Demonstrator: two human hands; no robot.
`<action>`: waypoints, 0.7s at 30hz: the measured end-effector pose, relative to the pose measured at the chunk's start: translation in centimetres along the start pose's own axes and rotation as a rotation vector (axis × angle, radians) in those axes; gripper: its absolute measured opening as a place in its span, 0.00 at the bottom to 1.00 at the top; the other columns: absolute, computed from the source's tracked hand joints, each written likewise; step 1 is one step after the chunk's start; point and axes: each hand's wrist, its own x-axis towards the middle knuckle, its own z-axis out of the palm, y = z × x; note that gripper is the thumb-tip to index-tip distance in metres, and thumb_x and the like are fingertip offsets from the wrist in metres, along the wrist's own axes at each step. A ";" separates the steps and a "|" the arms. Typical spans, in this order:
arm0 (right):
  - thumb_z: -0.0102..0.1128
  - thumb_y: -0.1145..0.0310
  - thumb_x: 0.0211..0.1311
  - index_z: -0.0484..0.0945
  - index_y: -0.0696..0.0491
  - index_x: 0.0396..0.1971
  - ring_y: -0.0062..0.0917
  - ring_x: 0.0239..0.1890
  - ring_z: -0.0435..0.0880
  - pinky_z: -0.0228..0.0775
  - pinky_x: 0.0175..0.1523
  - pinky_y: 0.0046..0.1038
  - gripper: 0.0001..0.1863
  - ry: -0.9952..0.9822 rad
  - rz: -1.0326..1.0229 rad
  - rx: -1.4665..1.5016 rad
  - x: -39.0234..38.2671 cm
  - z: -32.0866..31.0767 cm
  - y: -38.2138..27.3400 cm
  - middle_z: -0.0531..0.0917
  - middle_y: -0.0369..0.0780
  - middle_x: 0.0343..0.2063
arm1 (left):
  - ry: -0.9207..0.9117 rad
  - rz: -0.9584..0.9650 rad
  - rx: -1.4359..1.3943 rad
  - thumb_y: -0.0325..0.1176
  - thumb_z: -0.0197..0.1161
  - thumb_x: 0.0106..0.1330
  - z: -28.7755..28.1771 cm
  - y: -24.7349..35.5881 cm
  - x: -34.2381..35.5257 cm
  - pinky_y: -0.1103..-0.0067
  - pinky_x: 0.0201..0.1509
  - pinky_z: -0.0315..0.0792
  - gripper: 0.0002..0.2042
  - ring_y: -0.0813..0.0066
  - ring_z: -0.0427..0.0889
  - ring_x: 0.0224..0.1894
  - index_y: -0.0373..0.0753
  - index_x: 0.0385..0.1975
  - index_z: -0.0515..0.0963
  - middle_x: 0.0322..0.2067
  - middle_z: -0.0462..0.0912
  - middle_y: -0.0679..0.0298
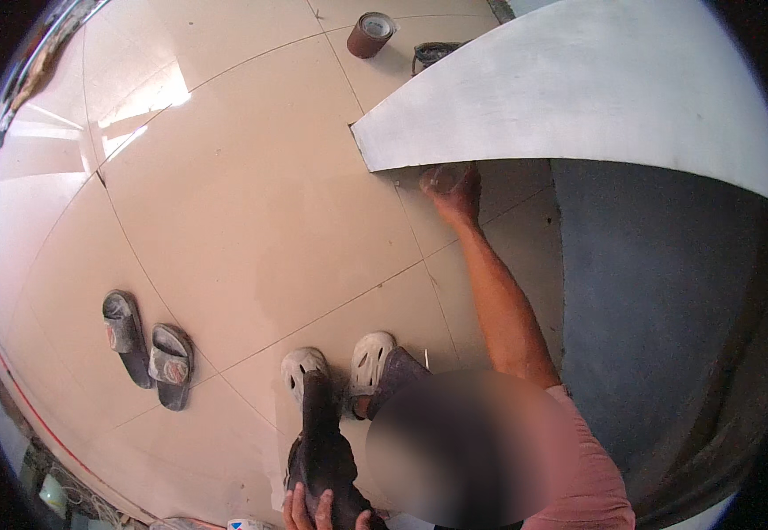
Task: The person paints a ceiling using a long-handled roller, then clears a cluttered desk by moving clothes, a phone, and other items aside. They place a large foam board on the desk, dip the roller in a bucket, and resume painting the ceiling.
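Observation:
My right hand (451,187) reaches forward to the near edge of a large curved white board (578,88) that lies raised above the floor. Its fingers are closed on a small brownish pad (442,177) pressed against the board's lower edge, close to its left corner. My left hand (313,514) rests at the bottom of the view on my dark trouser leg (322,450), fingers spread and holding nothing. My feet in white clogs (373,358) stand on the tiles just below the board.
A brown roll of abrasive paper (370,34) and a dark object (432,55) lie on the beige tiled floor (242,221) beyond the board. A pair of grey slippers (150,349) sits at the left. A grey floor strip (658,309) runs under the board at the right.

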 end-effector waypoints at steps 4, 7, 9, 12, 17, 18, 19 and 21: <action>0.74 0.48 0.40 0.49 0.63 0.64 0.47 0.64 0.59 0.54 0.67 0.41 0.58 -0.038 -0.051 0.058 1.9 0.2 -1.2 0.58 0.56 0.62 | 0.073 -0.005 -0.035 0.42 0.70 0.53 0.8 0.0 0.4 0.55 0.59 0.64 0.27 0.42 0.66 0.58 0.45 0.54 0.72 0.59 0.67 0.48; 0.74 0.46 0.39 0.49 0.64 0.64 0.47 0.66 0.57 0.50 0.68 0.41 0.59 -0.066 -0.081 0.100 2.4 -0.7 -1.6 0.57 0.56 0.63 | 0.071 -0.004 -0.050 0.40 0.70 0.53 0.6 -0.1 0.2 0.55 0.59 0.64 0.26 0.42 0.66 0.58 0.45 0.53 0.73 0.59 0.67 0.48; 0.74 0.48 0.41 0.50 0.63 0.64 0.46 0.66 0.56 0.48 0.69 0.41 0.57 -0.038 -0.108 0.038 2.0 -0.9 -0.7 0.57 0.56 0.63 | 0.060 0.015 -0.054 0.40 0.68 0.55 -0.1 -0.1 -0.3 0.56 0.58 0.65 0.25 0.43 0.68 0.57 0.44 0.54 0.72 0.58 0.68 0.48; 0.71 0.53 0.47 0.52 0.61 0.64 0.46 0.66 0.56 0.48 0.69 0.41 0.50 0.063 -0.144 -0.073 -1.1 -1.3 -0.5 0.59 0.55 0.62 | 0.038 0.045 -0.060 0.39 0.66 0.56 -0.4 -0.3 -1.2 0.57 0.57 0.66 0.25 0.45 0.68 0.56 0.43 0.54 0.71 0.57 0.68 0.48; 0.65 0.61 0.52 0.55 0.60 0.62 0.48 0.63 0.59 0.51 0.67 0.43 0.41 -0.071 -0.107 0.089 -16.7 -7.3 -4.4 0.63 0.55 0.59 | 0.035 0.035 -0.108 0.34 0.66 0.56 1.7 -2.4 -3.7 0.60 0.61 0.63 0.20 0.45 0.64 0.60 0.43 0.50 0.73 0.59 0.65 0.48; 0.65 0.61 0.51 0.55 0.61 0.62 0.50 0.62 0.60 0.50 0.67 0.45 0.41 -0.116 -0.057 0.136 -20.6 -8.9 -5.7 0.64 0.55 0.58 | 0.045 0.035 -0.105 0.34 0.65 0.57 1.8 -2.9 -4.6 0.60 0.60 0.64 0.19 0.46 0.65 0.60 0.44 0.49 0.73 0.59 0.65 0.49; 0.65 0.61 0.52 0.56 0.61 0.61 0.50 0.61 0.61 0.51 0.67 0.45 0.40 -0.199 -0.036 0.168 -24.2 -11.3 -7.7 0.64 0.56 0.57 | 0.042 0.001 -0.101 0.34 0.65 0.57 1.8 -3.0 -5.4 0.61 0.60 0.65 0.19 0.48 0.65 0.60 0.44 0.50 0.72 0.59 0.65 0.50; 0.64 0.61 0.52 0.58 0.60 0.59 0.51 0.59 0.63 0.54 0.65 0.45 0.37 -0.335 0.023 0.214 -30.9 -16.4 -9.6 0.65 0.55 0.56 | 0.045 0.008 -0.076 0.34 0.65 0.57 1.9 -3.7 -7.0 0.61 0.59 0.67 0.20 0.49 0.65 0.60 0.45 0.50 0.72 0.60 0.65 0.51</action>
